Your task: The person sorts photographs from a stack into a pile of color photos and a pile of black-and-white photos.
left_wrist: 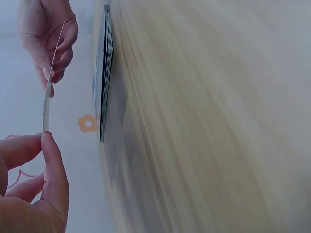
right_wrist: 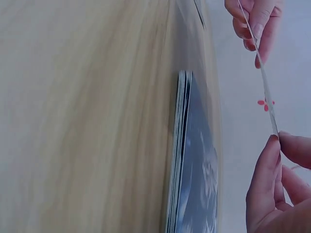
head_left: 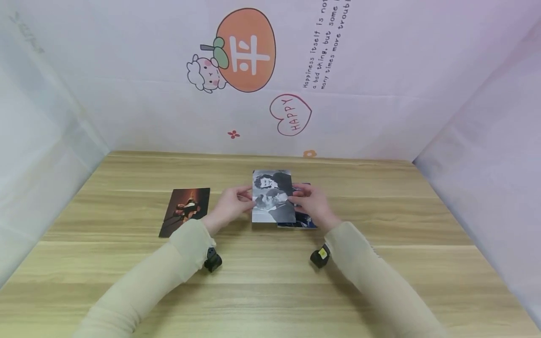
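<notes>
black-and-white photo card (head_left: 274,197): raised between left grip (head_left: 227,206) and right grip (head_left: 314,205), each pinched closed on a side edge, likely to leave its face uncovered. card stack (right_wrist: 194,170): below right grip. brown card (head_left: 185,211): left of left grip.

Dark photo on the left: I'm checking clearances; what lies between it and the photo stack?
In the head view, the left hand and the held black-and-white photo, which partly hides the stack.
</notes>
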`<state>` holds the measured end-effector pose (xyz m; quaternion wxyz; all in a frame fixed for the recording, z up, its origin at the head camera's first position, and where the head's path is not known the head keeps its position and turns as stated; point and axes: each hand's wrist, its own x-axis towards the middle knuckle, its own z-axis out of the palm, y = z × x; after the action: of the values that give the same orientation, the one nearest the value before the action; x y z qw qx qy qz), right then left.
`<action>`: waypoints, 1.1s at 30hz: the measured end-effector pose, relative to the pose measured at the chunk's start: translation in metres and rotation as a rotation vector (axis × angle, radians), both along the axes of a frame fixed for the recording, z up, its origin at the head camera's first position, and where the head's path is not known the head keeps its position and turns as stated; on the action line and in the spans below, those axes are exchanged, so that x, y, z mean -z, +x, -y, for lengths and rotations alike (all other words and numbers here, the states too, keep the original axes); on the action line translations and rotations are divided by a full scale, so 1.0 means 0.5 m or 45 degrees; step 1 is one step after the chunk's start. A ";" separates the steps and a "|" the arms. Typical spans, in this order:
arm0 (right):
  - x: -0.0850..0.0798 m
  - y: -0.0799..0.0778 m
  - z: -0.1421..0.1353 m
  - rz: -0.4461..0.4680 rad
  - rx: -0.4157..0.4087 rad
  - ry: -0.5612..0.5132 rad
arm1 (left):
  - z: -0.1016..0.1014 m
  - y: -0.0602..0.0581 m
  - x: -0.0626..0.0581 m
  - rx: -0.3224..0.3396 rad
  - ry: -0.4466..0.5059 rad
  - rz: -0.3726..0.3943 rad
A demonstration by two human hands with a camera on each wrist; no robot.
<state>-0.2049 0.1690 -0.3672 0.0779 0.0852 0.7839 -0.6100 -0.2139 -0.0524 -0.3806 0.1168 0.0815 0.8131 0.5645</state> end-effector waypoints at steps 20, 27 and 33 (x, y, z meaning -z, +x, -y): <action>0.014 -0.005 0.088 -0.024 -0.171 -0.011 | 0.109 0.014 -0.010 0.009 -0.215 -0.069; 0.031 -0.016 0.113 0.007 -0.181 0.051 | 0.128 0.012 -0.003 0.017 -0.184 -0.033; 0.038 -0.022 0.128 0.041 -0.181 0.051 | 0.136 0.006 0.005 0.023 -0.186 0.026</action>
<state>-0.2161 0.1050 -0.3862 0.1319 0.0409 0.7986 -0.5858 -0.2111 -0.1202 -0.3832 0.1358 0.0745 0.8501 0.5034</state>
